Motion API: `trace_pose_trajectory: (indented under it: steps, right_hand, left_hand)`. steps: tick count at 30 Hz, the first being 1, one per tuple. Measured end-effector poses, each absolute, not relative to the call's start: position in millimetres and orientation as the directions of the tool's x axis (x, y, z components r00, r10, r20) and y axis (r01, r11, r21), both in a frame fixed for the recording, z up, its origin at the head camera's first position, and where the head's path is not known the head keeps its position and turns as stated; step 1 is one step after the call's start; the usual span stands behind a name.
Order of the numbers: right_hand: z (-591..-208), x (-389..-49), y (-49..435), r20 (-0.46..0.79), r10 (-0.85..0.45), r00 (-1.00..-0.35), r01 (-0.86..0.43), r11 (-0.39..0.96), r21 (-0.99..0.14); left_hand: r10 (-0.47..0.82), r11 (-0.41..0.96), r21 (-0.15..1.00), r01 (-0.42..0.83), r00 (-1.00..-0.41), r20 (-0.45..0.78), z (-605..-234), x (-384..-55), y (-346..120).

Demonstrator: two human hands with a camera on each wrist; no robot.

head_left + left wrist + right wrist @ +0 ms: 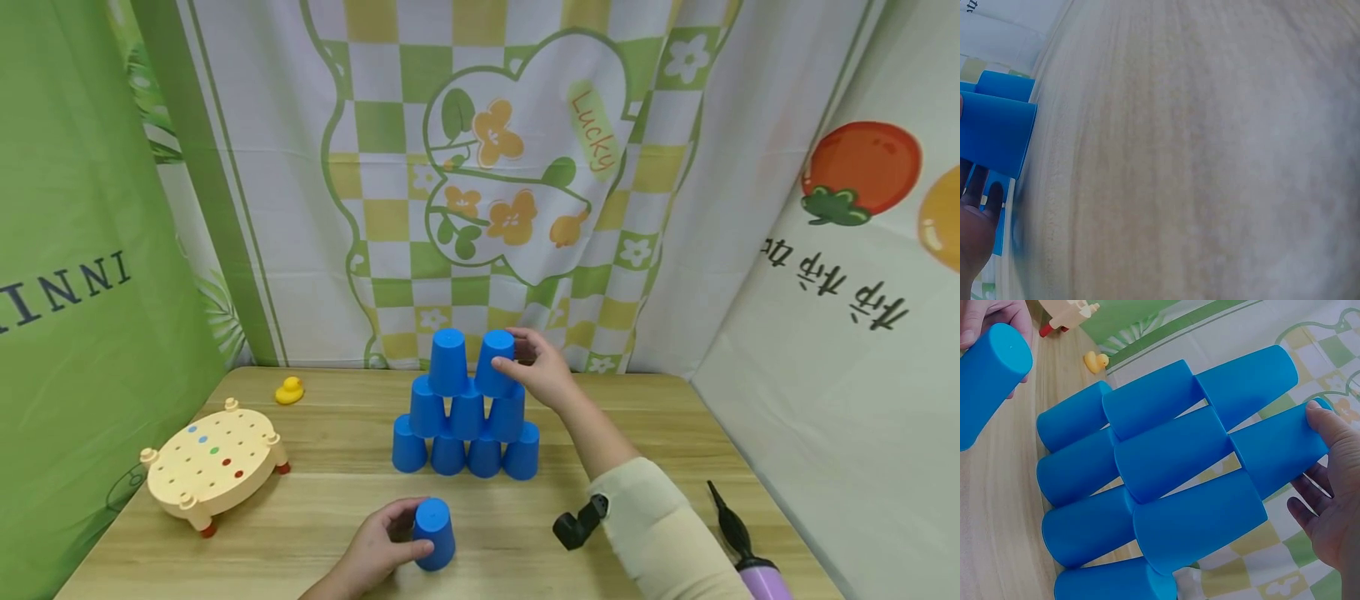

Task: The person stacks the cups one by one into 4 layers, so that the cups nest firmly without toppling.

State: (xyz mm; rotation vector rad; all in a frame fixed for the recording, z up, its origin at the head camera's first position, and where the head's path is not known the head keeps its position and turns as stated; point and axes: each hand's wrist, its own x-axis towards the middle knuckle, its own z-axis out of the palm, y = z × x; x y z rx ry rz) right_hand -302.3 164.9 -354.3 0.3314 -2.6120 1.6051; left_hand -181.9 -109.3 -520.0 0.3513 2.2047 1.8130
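Upside-down blue cups stand in a stacked pyramid (467, 417) on the wooden table, a bottom row of several, three above, and two on top. My right hand (542, 371) grips the top row's right cup (497, 364), thumb on the near side and fingers behind; in the right wrist view that cup (1282, 449) rests on the row beneath. Nearer the front, my left hand (384, 537) holds a single upside-down blue cup (434, 535) between thumb and fingers. The left wrist view catches this cup (994, 131) at its left edge, close over the tabletop.
On the left sits a cream pegboard stool (213, 458) with red-tipped legs, and behind it a yellow rubber duck (289, 390). A black and purple hand pump (738, 533) lies at the right. A black camera mount (579, 523) sticks out from the right sleeve. Printed curtains enclose the table.
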Motion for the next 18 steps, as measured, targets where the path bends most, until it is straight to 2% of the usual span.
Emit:
trace_pose_trajectory:
  steps: [18]
  right_hand:
    - [-357.0,-302.9,165.1,0.148,-0.159,-0.976,-0.202,0.417,-0.886]
  left_hand:
    - [0.361,0.192,0.981,0.015,-0.931,-0.057,-516.9,-181.8,-112.0]
